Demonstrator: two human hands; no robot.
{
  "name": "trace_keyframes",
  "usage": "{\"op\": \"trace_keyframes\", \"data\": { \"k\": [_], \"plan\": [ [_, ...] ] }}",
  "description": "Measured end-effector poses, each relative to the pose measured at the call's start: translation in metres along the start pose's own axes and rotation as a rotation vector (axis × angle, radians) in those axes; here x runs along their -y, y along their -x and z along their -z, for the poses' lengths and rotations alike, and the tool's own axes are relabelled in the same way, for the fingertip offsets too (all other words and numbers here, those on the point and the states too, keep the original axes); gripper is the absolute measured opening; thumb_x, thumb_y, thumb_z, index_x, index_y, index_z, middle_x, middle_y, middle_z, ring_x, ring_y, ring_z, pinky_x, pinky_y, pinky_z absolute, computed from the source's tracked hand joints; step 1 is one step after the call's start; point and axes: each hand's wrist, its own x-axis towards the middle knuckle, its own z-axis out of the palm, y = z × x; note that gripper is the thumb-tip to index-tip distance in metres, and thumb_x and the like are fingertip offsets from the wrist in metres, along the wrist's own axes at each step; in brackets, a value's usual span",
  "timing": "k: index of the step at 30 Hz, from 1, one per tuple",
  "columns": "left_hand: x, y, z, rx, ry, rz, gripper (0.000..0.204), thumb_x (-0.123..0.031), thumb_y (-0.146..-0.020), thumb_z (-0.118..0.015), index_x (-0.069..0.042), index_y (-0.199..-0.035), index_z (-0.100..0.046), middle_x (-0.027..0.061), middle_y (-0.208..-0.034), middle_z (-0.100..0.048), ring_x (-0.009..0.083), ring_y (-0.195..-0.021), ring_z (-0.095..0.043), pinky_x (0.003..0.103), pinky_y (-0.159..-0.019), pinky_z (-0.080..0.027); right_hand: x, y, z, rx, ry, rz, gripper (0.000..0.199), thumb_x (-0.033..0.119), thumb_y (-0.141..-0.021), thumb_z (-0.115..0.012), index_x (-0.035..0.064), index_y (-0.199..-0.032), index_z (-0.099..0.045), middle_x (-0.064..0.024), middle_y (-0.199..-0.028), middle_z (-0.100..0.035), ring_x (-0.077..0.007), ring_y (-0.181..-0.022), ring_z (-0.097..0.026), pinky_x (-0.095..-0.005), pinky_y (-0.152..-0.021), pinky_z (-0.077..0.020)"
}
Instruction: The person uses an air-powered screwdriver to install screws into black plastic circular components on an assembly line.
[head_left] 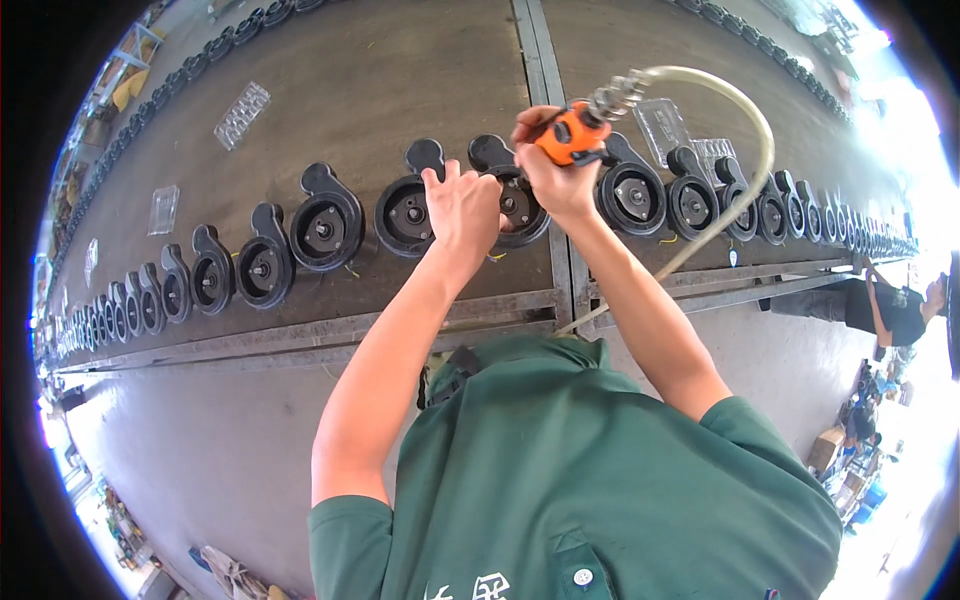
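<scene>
At the bench centre, twelve o'clock of the body: both hands meeting over one black housing.
Right hand (553, 170): fist closed round an orange air tool (572, 133), nose pointing down at the housing.
Left hand (462, 208): fingers curled, pressed flat on the rim of the same part, nothing enclosed in the palm as far as can be seen.
Worked housing (512, 195): black round casting with a spout, under both hands, touching the left fingers.
Hose (735, 115): pale tube with a spring guard, arcing from the tool toward three o'clock, then down off the bench edge.
Row of housings (325, 225): one long line from nine o'clock to three o'clock, side by side.
Clear trays (242, 113): plastic blister trays lying at ten and one o'clock, beyond the row.
Bench (380, 70): dark long surface, seam at twelve o'clock.
Progress: cannot tell which housings are finished; judged somewhere mid-row, many parts on either side.
Other person (900, 305): dark sleeve at three o'clock, well apart.
</scene>
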Motion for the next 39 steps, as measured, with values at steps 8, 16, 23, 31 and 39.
{"op": "trace_keyframes", "data": {
  "k": [8, 16, 23, 31, 39],
  "plan": [
    [0.001, -0.001, -0.001, 0.028, 0.024, 0.013, 0.039, -0.042, -0.067, -0.087, -0.020, -0.099, -0.080, 0.0049, -0.096, -0.074, 0.0283, -0.116, -0.060, 0.053, -0.100, -0.040, 0.022, 0.028, 0.017, -0.067, -0.053, -0.109, 0.023, -0.012, -0.076, -0.060, -0.0024, -0.097, -0.060, -0.0073, -0.084, -0.065, -0.0121, -0.068, -0.063, -0.0250, -0.060, -0.0529],
    [0.002, -0.002, -0.004, 0.020, 0.031, 0.014, 0.040, -0.041, -0.064, -0.088, -0.021, -0.098, -0.080, 0.0044, -0.097, -0.075, 0.0288, -0.116, -0.060, 0.053, -0.101, -0.040, 0.021, 0.030, 0.018, -0.055, -0.024, -0.091, 0.020, -0.011, -0.075, -0.058, -0.0015, -0.093, -0.059, -0.0062, -0.081, -0.063, -0.0114, -0.065, -0.061, -0.0243, -0.058, -0.0512],
    [0.002, -0.005, -0.004, -0.002, -0.011, -0.016, 0.035, -0.042, -0.063, -0.089, -0.019, -0.088, -0.079, 0.0041, -0.089, -0.074, 0.0268, -0.107, -0.063, 0.050, -0.096, -0.041, 0.022, 0.034, 0.012, -0.021, -0.024, -0.084, 0.020, -0.011, -0.077, -0.060, -0.0020, -0.094, -0.059, -0.0059, -0.082, -0.063, -0.0110, -0.066, -0.061, -0.0247, -0.059, -0.0517],
    [0.004, -0.007, -0.006, -0.030, -0.012, -0.026, 0.034, -0.042, -0.061, -0.090, -0.019, -0.083, -0.078, 0.0044, -0.082, -0.073, 0.0253, -0.099, -0.064, 0.048, -0.093, -0.042, 0.023, 0.036, 0.015, -0.057, -0.042, -0.102, 0.022, -0.010, -0.076, -0.059, -0.0023, -0.097, -0.059, -0.0072, -0.083, -0.063, -0.0118, -0.067, -0.061, -0.0245, -0.060, -0.0518],
    [0.005, -0.006, -0.007, -0.034, -0.004, -0.016, 0.035, -0.044, -0.060, -0.090, -0.021, -0.084, -0.079, 0.0028, -0.083, -0.073, 0.0243, -0.098, -0.064, 0.049, -0.093, -0.041, 0.019, 0.033, 0.018, -0.067, -0.081, -0.089, 0.024, -0.009, -0.078, -0.055, -0.0018, -0.101, -0.057, -0.0076, -0.083, -0.062, -0.0121, -0.065, -0.060, -0.0238, -0.058, -0.0500]
  ]
}}
